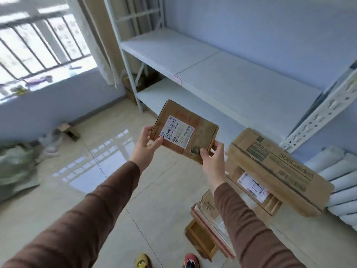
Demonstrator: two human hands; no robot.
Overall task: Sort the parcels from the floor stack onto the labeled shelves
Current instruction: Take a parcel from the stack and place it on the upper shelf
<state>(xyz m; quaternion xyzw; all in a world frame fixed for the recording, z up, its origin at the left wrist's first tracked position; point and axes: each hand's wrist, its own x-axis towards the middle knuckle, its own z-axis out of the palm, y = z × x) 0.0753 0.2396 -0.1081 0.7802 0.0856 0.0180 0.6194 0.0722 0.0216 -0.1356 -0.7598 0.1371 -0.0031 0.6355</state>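
While the left hand (144,147) and right hand (212,161) grip the small parcel (183,131) by opposite edges, label up, probably for reading, the shelf (241,82) waits beyond them.

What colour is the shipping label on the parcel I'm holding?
White with dark print and handwriting, on the brown cardboard parcel; the head view shows it.

I see brown parcel (183,130) with white label (176,131), brown sleeves (108,200), white shelves (241,82), pale blue wall (270,26), beige tiled floor (108,132), black window bars (38,43).
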